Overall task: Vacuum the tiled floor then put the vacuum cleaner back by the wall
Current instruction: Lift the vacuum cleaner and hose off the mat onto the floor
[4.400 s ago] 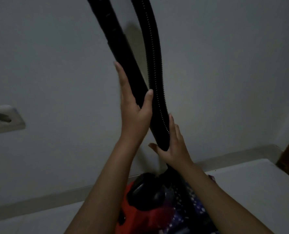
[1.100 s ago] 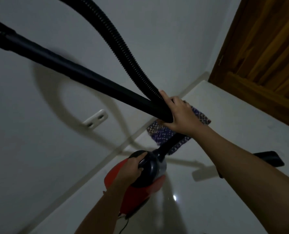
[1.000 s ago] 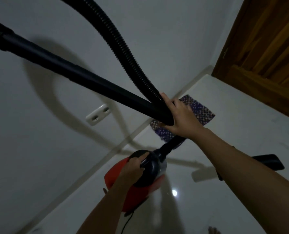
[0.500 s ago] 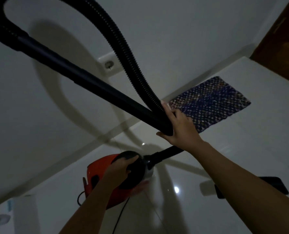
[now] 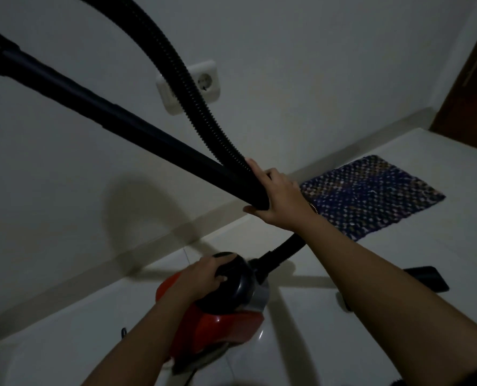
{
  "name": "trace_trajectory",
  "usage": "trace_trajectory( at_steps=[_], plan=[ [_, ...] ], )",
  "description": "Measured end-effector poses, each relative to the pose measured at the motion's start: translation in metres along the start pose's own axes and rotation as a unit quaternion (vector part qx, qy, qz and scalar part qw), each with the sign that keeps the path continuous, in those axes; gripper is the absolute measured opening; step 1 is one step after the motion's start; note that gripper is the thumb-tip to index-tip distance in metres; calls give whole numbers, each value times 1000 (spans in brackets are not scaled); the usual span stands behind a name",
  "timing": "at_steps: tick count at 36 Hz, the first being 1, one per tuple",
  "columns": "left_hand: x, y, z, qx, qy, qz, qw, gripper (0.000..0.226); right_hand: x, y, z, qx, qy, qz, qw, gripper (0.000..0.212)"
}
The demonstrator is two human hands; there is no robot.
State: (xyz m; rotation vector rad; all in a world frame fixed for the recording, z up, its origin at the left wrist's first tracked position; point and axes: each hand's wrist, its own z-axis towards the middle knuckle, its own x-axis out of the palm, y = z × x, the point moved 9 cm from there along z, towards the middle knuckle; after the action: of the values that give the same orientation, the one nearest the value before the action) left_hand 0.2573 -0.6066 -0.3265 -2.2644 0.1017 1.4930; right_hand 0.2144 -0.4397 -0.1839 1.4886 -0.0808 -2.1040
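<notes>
The vacuum cleaner (image 5: 220,321), red-bodied with a black domed top, stands on the tiled floor (image 5: 343,352) close to the foot of the wall (image 5: 301,65). The left hand (image 5: 201,278) rests on the black top, fingers curled over its near edge in a closed hold. From the front of the body, just right of that grip, the ribbed black hose (image 5: 201,101) rises under the right forearm and on up out of view. The right hand (image 5: 280,200) clasps the hose together with the lower end of the rigid black wand (image 5: 114,112), thumb beneath and fingers wrapped over the top; the wand runs up and to the left from this grip. Behind the hose, above the right hand, a white wall socket (image 5: 208,80) is fixed to the wall. A woven blue mat (image 5: 376,196) lies on the floor just right of the right hand, against the skirting. A flat black object (image 5: 426,278) lies on the floor beyond the right forearm, partly hidden. A dark wooden door (image 5: 474,87) stands at the far right. A thin cord (image 5: 123,332) shows left of the left forearm.
</notes>
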Motion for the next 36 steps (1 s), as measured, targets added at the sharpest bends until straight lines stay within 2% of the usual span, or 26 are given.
trace_trajectory(
  at_steps=[12, 22, 30, 33, 34, 36],
  plan=[
    [29, -39, 43, 44, -1, -42, 998, 67, -10, -46, -27, -3, -28, -21, 999, 99],
    [32, -22, 56, 53, 19, -47, 997, 67, -10, -68, -21, 18, -88, -17, 996, 95],
    [36, -10, 49, 46, -19, -38, 998, 59, -2, -67, -17, 10, -89, -12, 996, 93],
    [28, -4, 36, 43, -95, -88, 991, 46, 3, -72, -17, 12, -92, -8, 996, 93],
    [22, 6, 29, 23, -146, -133, 980, 42, 4, -74, -18, 14, -95, -6, 995, 93],
    [19, 36, 13, -44, -244, -245, 937, 39, 5, -77, -18, 18, -103, 1, 995, 93]
  ],
)
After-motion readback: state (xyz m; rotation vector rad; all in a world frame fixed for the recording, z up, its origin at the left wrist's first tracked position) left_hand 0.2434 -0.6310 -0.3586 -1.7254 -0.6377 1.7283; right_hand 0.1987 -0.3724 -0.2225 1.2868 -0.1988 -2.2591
